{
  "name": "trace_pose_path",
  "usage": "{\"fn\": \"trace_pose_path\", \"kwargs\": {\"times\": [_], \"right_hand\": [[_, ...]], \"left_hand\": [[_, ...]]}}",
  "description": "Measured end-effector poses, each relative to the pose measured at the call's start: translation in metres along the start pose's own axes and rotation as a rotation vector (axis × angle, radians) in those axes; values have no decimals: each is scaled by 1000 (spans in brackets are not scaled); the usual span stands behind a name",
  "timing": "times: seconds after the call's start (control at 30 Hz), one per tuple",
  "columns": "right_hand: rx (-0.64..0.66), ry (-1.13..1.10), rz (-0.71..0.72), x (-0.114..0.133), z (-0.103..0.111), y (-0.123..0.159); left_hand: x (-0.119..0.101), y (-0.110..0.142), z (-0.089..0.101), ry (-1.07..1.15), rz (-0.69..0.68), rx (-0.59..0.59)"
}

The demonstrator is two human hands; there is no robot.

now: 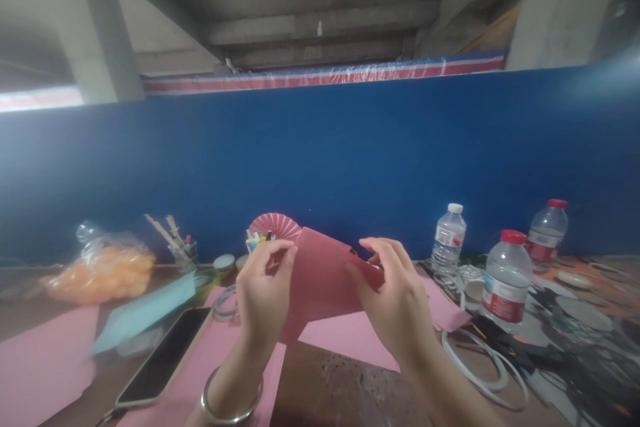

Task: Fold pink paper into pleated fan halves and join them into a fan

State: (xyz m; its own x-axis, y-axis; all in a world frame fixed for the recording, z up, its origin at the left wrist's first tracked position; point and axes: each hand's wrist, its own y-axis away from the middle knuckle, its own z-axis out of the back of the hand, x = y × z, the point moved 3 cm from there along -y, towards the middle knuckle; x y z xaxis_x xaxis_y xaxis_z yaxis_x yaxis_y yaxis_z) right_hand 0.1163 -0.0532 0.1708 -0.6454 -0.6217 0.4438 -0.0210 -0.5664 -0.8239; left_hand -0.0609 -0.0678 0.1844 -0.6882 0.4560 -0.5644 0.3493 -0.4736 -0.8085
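Observation:
A sheet of darker pink paper (323, 280) is held up above the table between my two hands. My left hand (265, 283) pinches its left edge between thumb and fingertips. On the other side, my right hand (393, 293) grips the upper right part, thumb in front and fingers behind. A small dark jagged spot shows on the top edge near my right fingers. Below the sheet, lighter pink paper (350, 339) lies on the table. Behind my left hand stands a pleated pink paper fan (276, 225) beside several pens (257, 237).
At left are a bag of orange items (107, 270), a blue sheet (145, 313), a phone (163, 360) and a cup of sticks (184, 255). Bottles (507, 277), a white cable (483, 370) and clutter sit at right. A blue partition (310, 153) rises behind.

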Motion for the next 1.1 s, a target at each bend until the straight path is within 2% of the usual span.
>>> {"fn": "trace_pose_path", "kwargs": {"times": [0.1, 0.23, 0.33, 0.47, 0.63, 0.87, 1.1], "right_hand": [[131, -2, -51, 1, -2, 0], [335, -162, -130, 3, -4, 0], [370, -291, -175, 4, -3, -3], [356, -355, -226, 4, 0, -6], [338, -379, -215, 3, 1, -6], [309, -374, -206, 3, 3, -6], [310, -405, -220, 4, 3, -6]], "left_hand": [[1, -1, -2, 19, -5, 58], [-5, 6, -13, 77, -84, 323], [-10, 13, -20, 107, -117, 434], [-14, 17, -21, 113, -185, 406], [-17, 17, -18, 115, -221, 382], [-20, 18, -17, 108, -163, 396], [-19, 18, -17, 125, -38, 452]]}}
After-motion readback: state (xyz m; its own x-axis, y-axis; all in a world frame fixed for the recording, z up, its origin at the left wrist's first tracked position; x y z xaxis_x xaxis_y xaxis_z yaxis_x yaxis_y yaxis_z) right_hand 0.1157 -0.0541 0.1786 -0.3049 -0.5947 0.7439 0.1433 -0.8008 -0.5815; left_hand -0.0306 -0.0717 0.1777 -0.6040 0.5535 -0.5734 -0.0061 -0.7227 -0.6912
